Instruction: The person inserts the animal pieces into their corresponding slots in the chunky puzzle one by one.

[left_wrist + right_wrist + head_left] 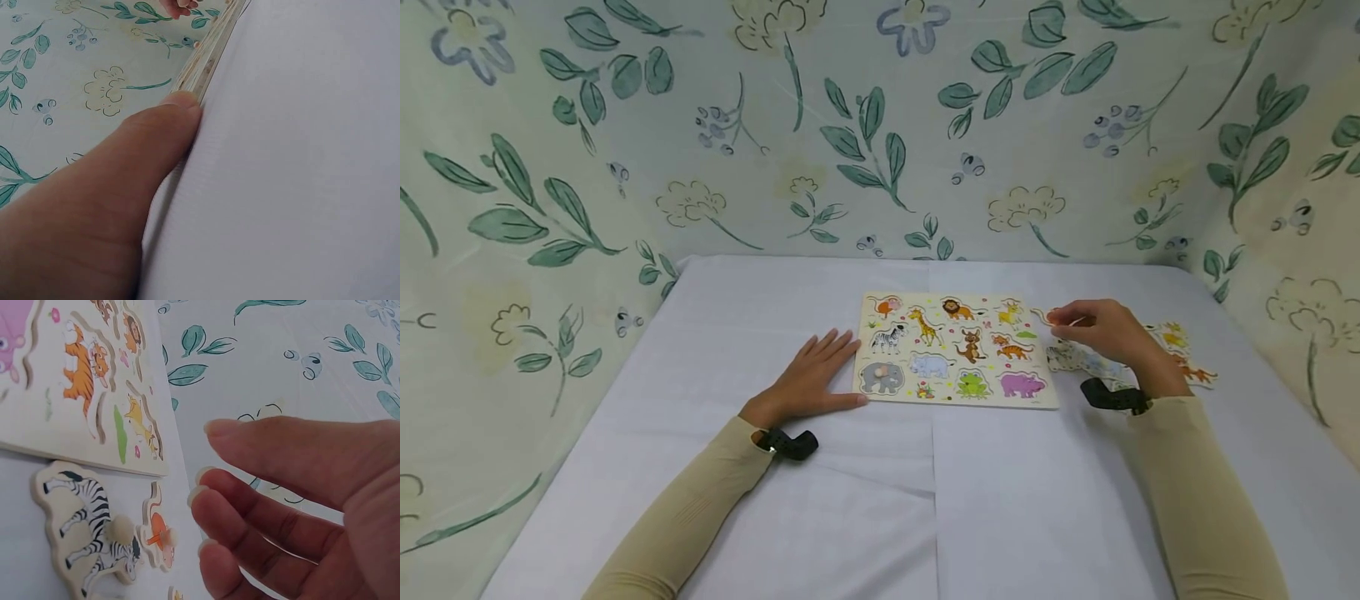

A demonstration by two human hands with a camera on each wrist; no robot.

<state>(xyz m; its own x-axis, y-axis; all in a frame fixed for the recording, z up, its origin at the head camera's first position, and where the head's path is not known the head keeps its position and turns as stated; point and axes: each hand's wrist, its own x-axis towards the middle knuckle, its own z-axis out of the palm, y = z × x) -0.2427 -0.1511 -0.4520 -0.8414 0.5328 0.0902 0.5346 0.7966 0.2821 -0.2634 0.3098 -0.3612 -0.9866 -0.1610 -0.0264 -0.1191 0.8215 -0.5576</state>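
We have the orange puzzle piece point(157, 526) just left of our right hand point(1099, 331), the nearer, loosely parted and empty.

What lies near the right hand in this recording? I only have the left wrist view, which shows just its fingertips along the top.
Observer: A zebra piece lies near the right hand, beside the board.
Operator: And is any piece sitting in the board? I get only its edge.
Observer: Yes, the head view shows the elephant piece in its corner, with a knob on it.
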